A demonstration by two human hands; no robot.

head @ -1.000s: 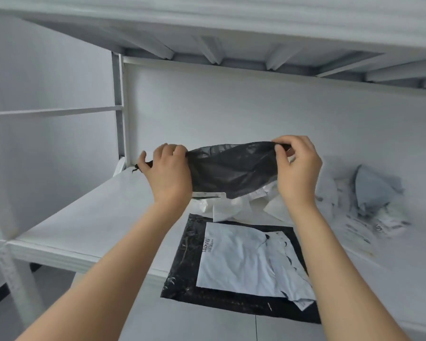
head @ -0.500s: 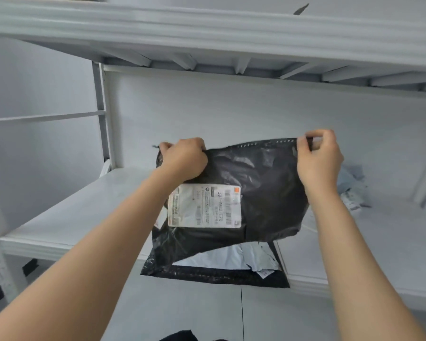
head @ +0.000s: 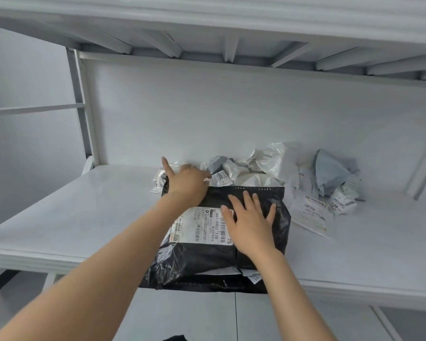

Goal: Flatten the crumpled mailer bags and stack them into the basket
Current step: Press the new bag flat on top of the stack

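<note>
A black mailer bag (head: 207, 254) with a white shipping label (head: 202, 225) lies flat on the white shelf (head: 84, 212), on top of other flattened bags; a white one (head: 219, 270) peeks out near the shelf's front edge. My right hand (head: 251, 222) presses palm-down on the black bag's right half, fingers spread. At the bag's top left corner rests my left hand (head: 187, 180), thumb sticking up. Behind them sits a pile of crumpled white and grey mailer bags (head: 276, 163). No basket is in view.
A crumpled blue-grey bag (head: 335, 171) and a clear labelled bag (head: 310, 212) lie at the right. The upper shelf (head: 207, 20) hangs low overhead, and a metal upright (head: 81, 107) stands at the left. Something dark (head: 175, 338) shows below the shelf.
The black bag, held up and stretched between both hands, has come down flat onto the stack. My right hand let go of its corner and now presses on it.
</note>
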